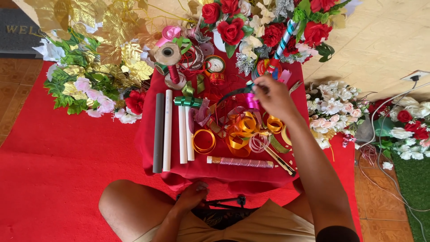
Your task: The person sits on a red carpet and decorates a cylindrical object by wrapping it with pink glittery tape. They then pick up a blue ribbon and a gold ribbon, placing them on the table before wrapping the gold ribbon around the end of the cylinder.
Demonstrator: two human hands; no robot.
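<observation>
Left hand [193, 195] rests curled at 6 o'clock, grip w/ nothing in it; right hand [271, 96] pinches pink ribbon [251, 101] above worktop [174, 168], mid-pick; next needs clean lift.

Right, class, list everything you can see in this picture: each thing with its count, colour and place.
Table cloth: one, red, centre.
Tubes: four, grey and white, table left.
Ribbon coils: several, orange and gold, table middle.
Glitter stick: one, pink, table front.
Ribbon spools: several, mixed colours, table back.
Roses: many, red, top.
Flowers: many, white and pink, right.
Carpet: red, floor.
Left hand: at lap.
Right hand: fingers pinch teal ribbon.
</observation>
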